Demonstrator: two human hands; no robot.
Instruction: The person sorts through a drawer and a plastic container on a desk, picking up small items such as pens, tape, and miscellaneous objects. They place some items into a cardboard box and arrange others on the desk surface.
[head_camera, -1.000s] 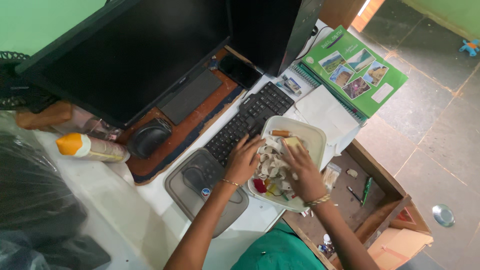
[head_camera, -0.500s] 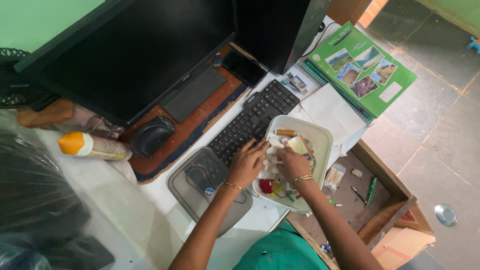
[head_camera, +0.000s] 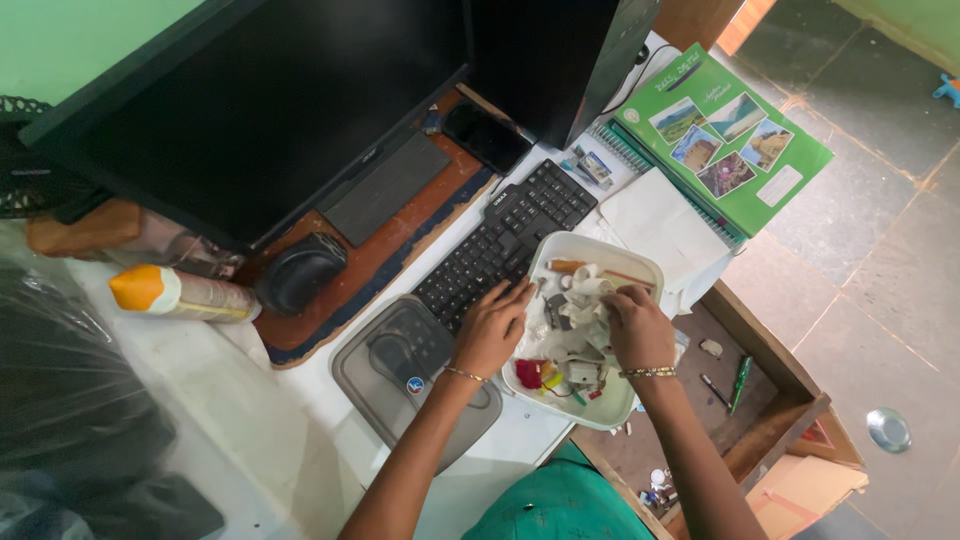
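A white plastic tub (head_camera: 637, 272) stands on the desk in front of the black keyboard (head_camera: 497, 240), filled with several paper scraps and small bits (head_camera: 574, 330), some red and yellow. My left hand (head_camera: 492, 328) rests on the tub's left rim, fingers curled over the edge. My right hand (head_camera: 637, 326) is inside the tub at its right side, fingers down among the scraps; what it grips is hidden.
A grey lid (head_camera: 405, 365) lies left of the tub. A black monitor (head_camera: 250, 110), computer tower (head_camera: 555, 55), phone (head_camera: 486, 137), mouse (head_camera: 298, 273) and orange-capped bottle (head_camera: 180, 293) are behind. A green book (head_camera: 725, 135) lies right. An open wooden drawer (head_camera: 740, 400) sits below right.
My right hand has moved from the tub's middle to its right side, and the yellowish piece it held is no longer visible. My left hand stayed on the rim.
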